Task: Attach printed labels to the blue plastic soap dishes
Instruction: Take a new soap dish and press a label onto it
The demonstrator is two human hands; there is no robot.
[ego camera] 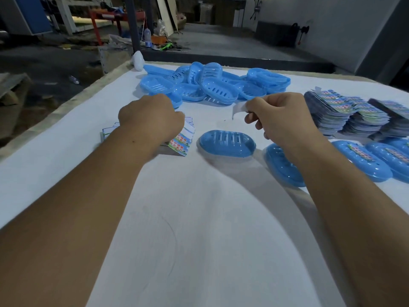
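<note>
Label pick-up: left hand [152, 117] grasped the label stack [180, 140]; right hand [278, 120] pinched a white strip [239, 108]. Next, probably, sticking a label onto the unlabelled dish [228, 143].
</note>
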